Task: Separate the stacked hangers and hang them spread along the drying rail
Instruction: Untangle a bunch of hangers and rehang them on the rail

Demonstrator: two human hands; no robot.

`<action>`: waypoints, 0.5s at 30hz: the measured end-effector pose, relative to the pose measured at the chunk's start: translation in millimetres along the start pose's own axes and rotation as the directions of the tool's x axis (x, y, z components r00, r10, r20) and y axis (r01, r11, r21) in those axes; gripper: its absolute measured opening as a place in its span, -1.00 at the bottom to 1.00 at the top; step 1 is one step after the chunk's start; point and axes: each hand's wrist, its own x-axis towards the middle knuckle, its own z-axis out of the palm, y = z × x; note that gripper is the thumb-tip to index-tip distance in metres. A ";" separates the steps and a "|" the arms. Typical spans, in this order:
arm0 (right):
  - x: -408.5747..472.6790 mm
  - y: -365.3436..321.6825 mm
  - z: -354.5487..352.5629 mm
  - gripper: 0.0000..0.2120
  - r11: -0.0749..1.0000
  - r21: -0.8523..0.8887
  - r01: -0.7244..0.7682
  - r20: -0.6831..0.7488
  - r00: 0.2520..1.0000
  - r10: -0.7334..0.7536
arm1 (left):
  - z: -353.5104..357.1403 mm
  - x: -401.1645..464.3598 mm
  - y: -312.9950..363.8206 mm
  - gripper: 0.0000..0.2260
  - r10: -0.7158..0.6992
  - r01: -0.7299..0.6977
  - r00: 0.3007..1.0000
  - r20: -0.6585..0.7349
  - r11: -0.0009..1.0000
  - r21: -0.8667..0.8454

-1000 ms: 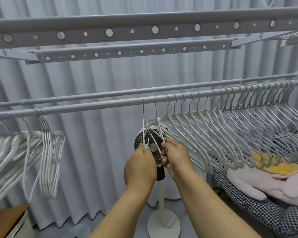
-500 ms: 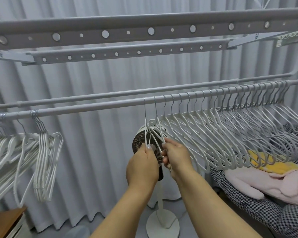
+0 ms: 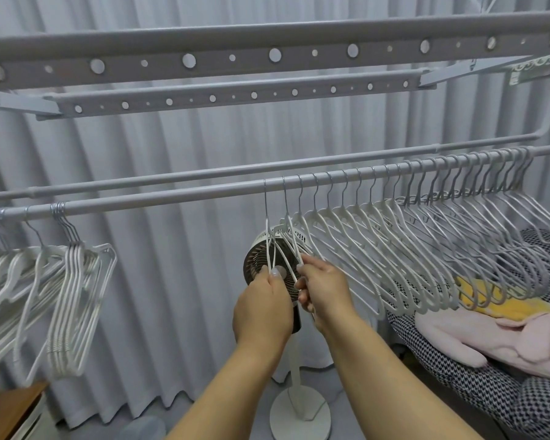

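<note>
Curtained rail: perhaps thirty hangers

The rail looks like matt grey painted metal, smooth. Hangers have bare metal wire hooks and a white coating with a ribbed, grippy-looking texture. Curtain behind is soft matt pleated cloth. Fan is smooth white plastic, and there's a wood-look corner bottom left, plus fuzzy pink plush
</note>
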 end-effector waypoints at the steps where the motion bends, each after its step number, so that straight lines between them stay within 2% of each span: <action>1: 0.3 0.5 0.0 -0.70 1.000 -0.006 0.002 0.000 1.000 -0.002 | 0.4 0.3 0.3 -0.69 -0.004 0.004 1.000 0.002 1.000 0.002; 7: 1.5 0.6 -1.4 -0.68 0.999 -0.031 0.006 -0.002 1.000 -0.006 | 3.2 0.8 -1.2 -0.60 -0.014 0.014 1.000 0.004 1.000 0.000; 15: 1.1 -0.3 -4.2 -0.66 0.998 -0.065 0.010 -0.004 1.000 -0.011 | 7.0 1.3 0.7 -0.69 -0.007 0.007 1.000 0.007 1.000 0.012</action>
